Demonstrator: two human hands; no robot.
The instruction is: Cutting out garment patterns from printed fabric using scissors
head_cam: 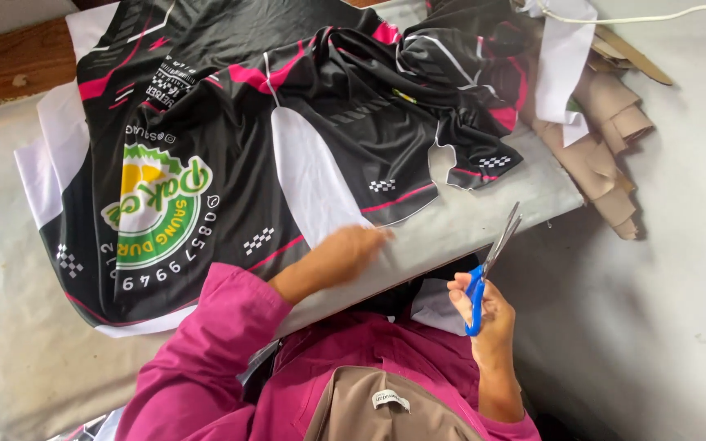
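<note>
A big grey bench fills the middle of the view. Most of it is covered by a large black cloth with pink lines, white patches and a round green and yellow badge. The cloth runs from the far edge of the bench down to the near edge, and hangs over the left side. A bunched-up part of it lies near the far right corner. Brown paper scraps and a white strip hang off the right edge.

The work in hand looks like cutting shapes out of the printed cloth. Right now it seems to be a pause between cuts, with the cloth being set flat. The next cut would need the cloth held smooth and still, and the blades lined up with a printed edge.

The left hand is a bit blurry. It lies open and flat at the near edge of the bench, touching the cloth where a white patch ends.

The right hand is off the near right corner, closed around the blue handles of the scissors. The blades look almost closed, point up toward the bench and touch no cloth.
</note>
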